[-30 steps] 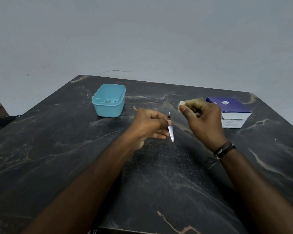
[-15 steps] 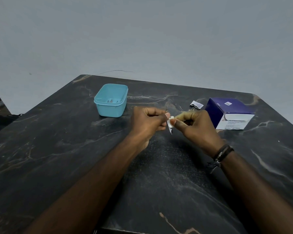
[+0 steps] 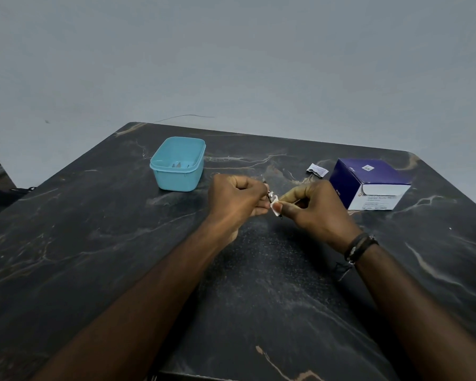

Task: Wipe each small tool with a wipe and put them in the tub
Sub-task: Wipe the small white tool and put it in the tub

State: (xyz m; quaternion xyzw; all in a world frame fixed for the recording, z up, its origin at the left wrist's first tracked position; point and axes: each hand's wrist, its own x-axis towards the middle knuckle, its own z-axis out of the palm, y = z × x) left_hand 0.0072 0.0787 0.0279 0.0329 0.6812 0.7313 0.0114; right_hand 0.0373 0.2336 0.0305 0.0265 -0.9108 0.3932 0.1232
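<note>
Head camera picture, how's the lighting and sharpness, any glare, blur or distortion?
Head view: soft, even light, no hard glare on the dark table; wide-angle bending at the table edges; the small tool and wipe between the hands are tiny and slightly soft; the box print is unreadable.

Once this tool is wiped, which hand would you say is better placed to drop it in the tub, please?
Left, probably. The left hand already grips the tool and is nearer the tub; the right hand pinches the wipe.
</note>
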